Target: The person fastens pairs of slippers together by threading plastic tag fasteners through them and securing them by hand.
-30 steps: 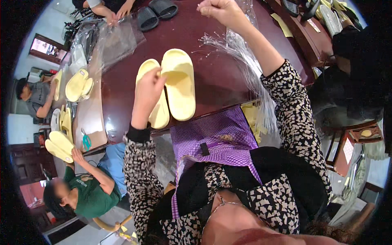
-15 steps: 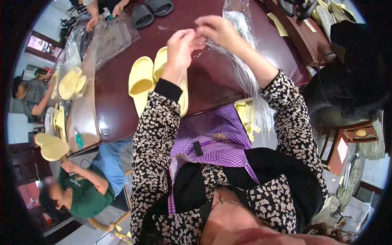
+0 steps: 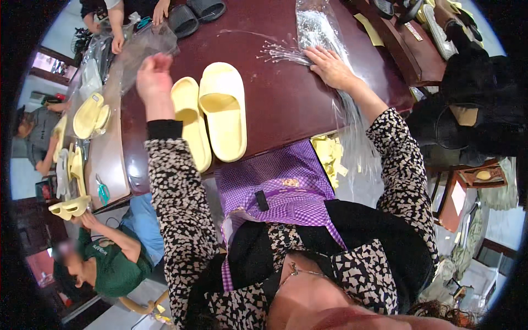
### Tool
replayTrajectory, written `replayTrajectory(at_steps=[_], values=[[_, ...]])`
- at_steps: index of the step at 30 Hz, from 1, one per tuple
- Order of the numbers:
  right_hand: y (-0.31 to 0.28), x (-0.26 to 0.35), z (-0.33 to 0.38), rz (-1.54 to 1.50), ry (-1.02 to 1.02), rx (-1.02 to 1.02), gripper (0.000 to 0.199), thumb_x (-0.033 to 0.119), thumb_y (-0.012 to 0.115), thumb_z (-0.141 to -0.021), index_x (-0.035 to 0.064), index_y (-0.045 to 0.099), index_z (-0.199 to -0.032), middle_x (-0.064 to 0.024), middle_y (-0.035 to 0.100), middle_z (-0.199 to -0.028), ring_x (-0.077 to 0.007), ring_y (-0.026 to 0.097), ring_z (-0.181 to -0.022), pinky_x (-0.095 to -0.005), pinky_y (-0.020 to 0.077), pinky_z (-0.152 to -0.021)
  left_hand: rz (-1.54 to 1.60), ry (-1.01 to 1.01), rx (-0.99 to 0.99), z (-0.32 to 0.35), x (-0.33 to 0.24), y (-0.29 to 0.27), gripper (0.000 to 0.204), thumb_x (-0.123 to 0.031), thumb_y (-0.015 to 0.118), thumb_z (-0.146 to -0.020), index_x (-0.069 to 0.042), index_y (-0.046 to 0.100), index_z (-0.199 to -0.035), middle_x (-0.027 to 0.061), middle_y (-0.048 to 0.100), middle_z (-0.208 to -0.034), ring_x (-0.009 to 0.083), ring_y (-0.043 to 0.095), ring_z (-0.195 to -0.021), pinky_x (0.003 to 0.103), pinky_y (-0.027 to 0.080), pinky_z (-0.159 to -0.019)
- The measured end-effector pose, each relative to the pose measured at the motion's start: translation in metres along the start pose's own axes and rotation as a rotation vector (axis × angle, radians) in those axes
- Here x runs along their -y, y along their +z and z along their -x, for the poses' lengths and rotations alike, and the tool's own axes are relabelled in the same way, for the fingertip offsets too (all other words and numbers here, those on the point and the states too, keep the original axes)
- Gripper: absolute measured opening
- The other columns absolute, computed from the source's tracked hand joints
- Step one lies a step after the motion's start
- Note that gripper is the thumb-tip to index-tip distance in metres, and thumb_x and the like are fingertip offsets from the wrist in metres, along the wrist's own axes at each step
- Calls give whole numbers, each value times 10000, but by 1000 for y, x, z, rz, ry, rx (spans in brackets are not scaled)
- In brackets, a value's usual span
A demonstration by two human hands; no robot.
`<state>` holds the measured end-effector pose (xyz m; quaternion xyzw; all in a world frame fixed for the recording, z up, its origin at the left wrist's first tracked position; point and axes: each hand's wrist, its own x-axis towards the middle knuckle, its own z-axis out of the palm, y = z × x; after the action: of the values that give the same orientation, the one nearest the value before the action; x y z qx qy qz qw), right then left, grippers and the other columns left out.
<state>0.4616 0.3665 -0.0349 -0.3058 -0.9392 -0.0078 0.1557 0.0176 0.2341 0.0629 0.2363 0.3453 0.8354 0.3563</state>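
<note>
A pair of yellow slide sandals lies side by side on the dark red table in front of me. My left hand is raised just left of them, blurred by motion, so I cannot make out its fingers or anything in them. My right hand rests with its fingers stretched out on a bundle of thin clear plastic strands. The strands' small-tipped ends fan out to the left of it. Their long tails hang over the table's front edge. Behind that hand, a clear plastic bag holds more strands.
Black slide sandals stand at the far edge. At left are clear plastic bags, bagged yellow sandals and green-handled scissors. A co-worker in green holds yellow sandals. Yellow pieces sit below the table's front edge.
My hands, together over the strands before, have parted. The left has swung left past the sandals, uncovering them. The right has come down onto the strand bundle.
</note>
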Motion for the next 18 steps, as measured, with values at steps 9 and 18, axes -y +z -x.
replayTrajectory(at_steps=[9, 18], values=[[-52, 33, -39, -332, -22, -54, 447, 139, 562, -881, 70, 452, -1309, -129, 532, -1262, -298, 496, -1177, -370, 406, -959, -122, 74, -68, 82, -66, -23, 99, -110, 524, -923, -23, 571, -924, 133, 637, -868, 235, 631, -766, 444, 541, -801], [-58, 212, -79, -763, -178, 183, 353, 72, 578, -842, 21, 547, -1191, -174, 640, -975, -304, 641, -858, -348, 511, -762, 13, -107, -75, 175, -18, 8, 119, -141, 519, -935, -39, 556, -984, 104, 633, -859, 187, 617, -726, 355, 545, -716]])
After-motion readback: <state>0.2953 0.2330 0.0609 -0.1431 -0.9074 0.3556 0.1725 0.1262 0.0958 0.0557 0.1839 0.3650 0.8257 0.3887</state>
